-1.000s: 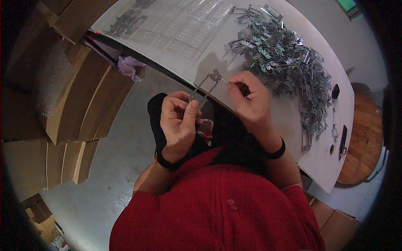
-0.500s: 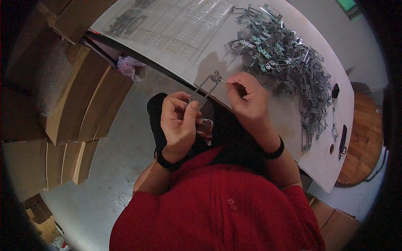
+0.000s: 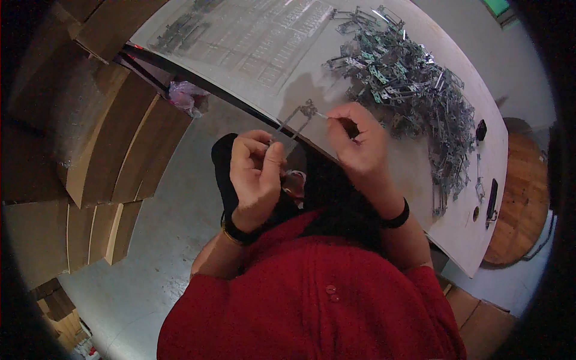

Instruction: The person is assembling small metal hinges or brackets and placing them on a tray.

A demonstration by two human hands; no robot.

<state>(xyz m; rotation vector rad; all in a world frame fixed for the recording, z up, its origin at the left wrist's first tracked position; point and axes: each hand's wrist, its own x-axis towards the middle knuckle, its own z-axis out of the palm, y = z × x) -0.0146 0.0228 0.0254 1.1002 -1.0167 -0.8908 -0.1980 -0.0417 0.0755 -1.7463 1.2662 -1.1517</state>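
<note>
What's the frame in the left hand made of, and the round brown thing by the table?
The frame looks like dull grey metal, from its thin sides, though it's blurry. The round brown thing seems wooden, maybe varnished, because plank-like bands show.

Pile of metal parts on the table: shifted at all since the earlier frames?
No. The metal pile keeps the same position against the right edge of the table; no shift visible.

Brown cardboard boxes (image 3: 36, 240) stand stacked at left beside a smooth grey floor (image 3: 162, 240) catching soft light; a long white-topped bench (image 3: 414, 174) slants across, a round brown wooden top (image 3: 523, 204) near its right edge.
</note>
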